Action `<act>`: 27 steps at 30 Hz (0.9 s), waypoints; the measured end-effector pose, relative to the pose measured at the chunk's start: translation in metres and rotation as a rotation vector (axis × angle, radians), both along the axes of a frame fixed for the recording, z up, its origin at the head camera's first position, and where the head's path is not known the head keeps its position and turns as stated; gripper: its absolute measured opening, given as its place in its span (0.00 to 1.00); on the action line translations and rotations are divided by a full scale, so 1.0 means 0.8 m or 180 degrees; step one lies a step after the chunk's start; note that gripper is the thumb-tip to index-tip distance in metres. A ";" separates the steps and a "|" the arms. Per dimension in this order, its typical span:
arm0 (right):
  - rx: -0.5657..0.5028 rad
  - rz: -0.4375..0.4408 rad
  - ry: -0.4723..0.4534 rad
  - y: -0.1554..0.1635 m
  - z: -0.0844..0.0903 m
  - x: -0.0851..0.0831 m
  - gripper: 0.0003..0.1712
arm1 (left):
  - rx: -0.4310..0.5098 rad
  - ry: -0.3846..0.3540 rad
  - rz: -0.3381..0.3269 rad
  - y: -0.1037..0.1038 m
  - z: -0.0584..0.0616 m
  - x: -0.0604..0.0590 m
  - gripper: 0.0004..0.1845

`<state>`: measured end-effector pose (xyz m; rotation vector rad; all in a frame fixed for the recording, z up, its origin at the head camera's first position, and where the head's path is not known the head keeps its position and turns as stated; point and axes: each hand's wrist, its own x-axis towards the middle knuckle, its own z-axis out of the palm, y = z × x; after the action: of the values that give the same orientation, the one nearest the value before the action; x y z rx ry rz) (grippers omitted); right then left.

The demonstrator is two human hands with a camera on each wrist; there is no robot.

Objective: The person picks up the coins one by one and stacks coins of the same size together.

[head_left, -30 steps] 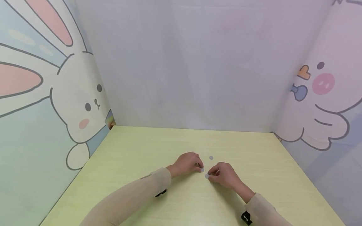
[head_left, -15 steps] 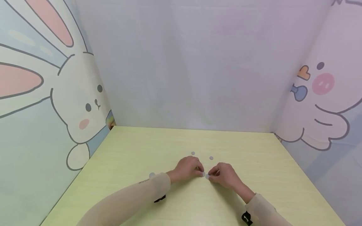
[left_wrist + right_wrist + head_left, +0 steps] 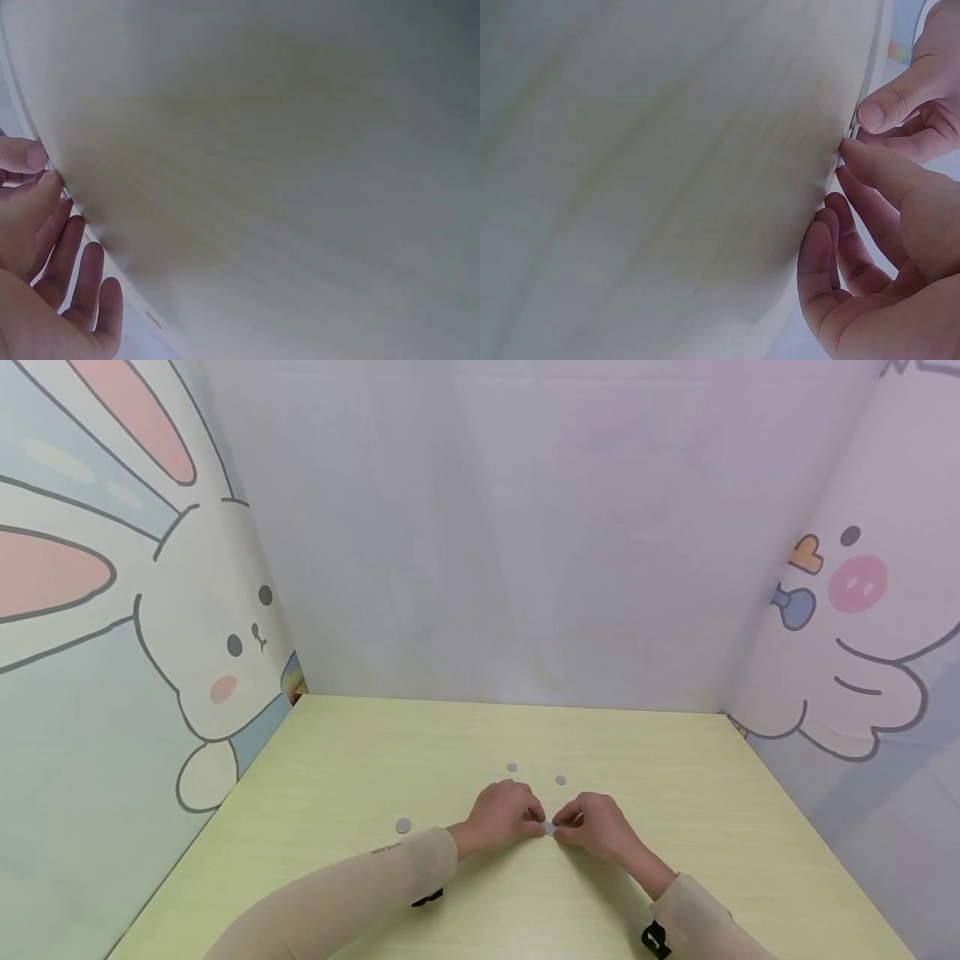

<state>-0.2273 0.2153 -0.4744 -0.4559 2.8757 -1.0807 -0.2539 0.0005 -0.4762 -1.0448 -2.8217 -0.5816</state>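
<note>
Coins are what the work concerns: small grey discs lying flat on the pale yellow-green worktop (image 3: 675, 793). One coin (image 3: 548, 827) is held where the two hands meet, near the middle of the worktop toward its front edge. The left hand (image 3: 498, 817) and the right hand (image 3: 596, 825) are brought fingertip to fingertip, and the disc is pinched there between thumb and forefinger; whether it is gripped by one hand or both, or whether two discs are pressed together, cannot be told from the head view. Each grip is narrow, closed to a fine pinch. In the right wrist view a thin edge is seen at the fingertips (image 3: 853, 147).

Three more coins lie loose: one (image 3: 512, 767) and another (image 3: 561, 780) just behind the hands, and a third (image 3: 403, 825) to the left of the left hand, well apart from it.

Such a disc is judged to be light, rigid and thin, with smooth faces that are likely slippery. Lying flat, it offers little to take hold of; it is best taken by the rim, or slid first and then tipped up so that the edge can be pinched.
</note>
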 end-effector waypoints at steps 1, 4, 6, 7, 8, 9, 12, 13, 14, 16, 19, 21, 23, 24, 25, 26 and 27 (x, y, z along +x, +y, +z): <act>-0.0006 -0.0003 -0.0006 0.000 0.001 0.000 0.05 | -0.0004 0.0006 0.0006 0.000 -0.001 0.000 0.06; -0.0025 -0.0008 -0.0020 -0.001 0.003 0.002 0.05 | -0.0002 0.0045 0.0002 0.001 -0.002 0.000 0.06; -0.0034 -0.0012 -0.0029 -0.001 0.003 0.002 0.05 | -0.0012 0.0056 -0.0003 0.002 -0.001 0.001 0.05; -0.0034 -0.0013 -0.0031 -0.001 0.004 0.002 0.05 | -0.0015 0.0065 -0.0007 0.002 -0.001 0.001 0.05; -0.0033 -0.0010 -0.0030 -0.001 0.004 0.002 0.05 | -0.0014 0.0073 -0.0014 0.003 0.000 0.002 0.05; -0.0032 -0.0010 -0.0032 -0.001 0.004 0.002 0.05 | -0.0011 0.0073 -0.0016 0.003 0.000 0.003 0.06; -0.0032 -0.0007 -0.0031 -0.001 0.003 0.001 0.05 | -0.0008 0.0093 -0.0019 0.005 0.000 0.004 0.06; -0.0036 -0.0001 -0.0031 0.000 0.003 0.001 0.05 | -0.0004 0.0094 -0.0014 0.005 0.000 0.004 0.06; -0.0040 0.0007 -0.0028 0.000 0.003 0.001 0.05 | 0.0005 0.0095 -0.0005 0.005 0.000 0.004 0.06; -0.0043 0.0027 -0.0024 0.000 0.003 0.001 0.05 | 0.0011 0.0100 0.0017 0.006 -0.001 0.004 0.05; -0.0060 0.0067 -0.0016 0.002 0.004 0.001 0.05 | 0.0040 0.0086 0.0052 0.008 -0.002 0.005 0.05; -0.0068 0.0084 -0.0013 0.002 0.004 0.001 0.05 | 0.0068 0.0078 0.0062 0.008 -0.002 0.006 0.05; -0.0083 0.0085 -0.0021 0.002 0.005 0.002 0.05 | 0.0086 0.0073 0.0074 0.009 -0.002 0.006 0.06; -0.0088 0.0081 -0.0027 0.003 0.005 0.002 0.05 | 0.0092 0.0072 0.0078 0.009 -0.003 0.006 0.06; -0.0088 0.0074 -0.0030 0.003 0.005 0.002 0.06 | 0.0095 0.0066 0.0083 0.009 -0.004 0.006 0.06; -0.0094 0.0072 -0.0032 0.003 0.005 0.002 0.06 | 0.0080 0.0049 0.0095 0.010 -0.004 0.006 0.06; -0.0101 0.0067 -0.0039 0.003 0.005 0.002 0.06 | 0.0084 0.0041 0.0101 0.010 -0.004 0.006 0.06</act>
<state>-0.2256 0.2176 -0.4706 -0.4785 2.8405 -1.1233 -0.2493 0.0087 -0.4797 -0.9939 -2.8060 -0.6053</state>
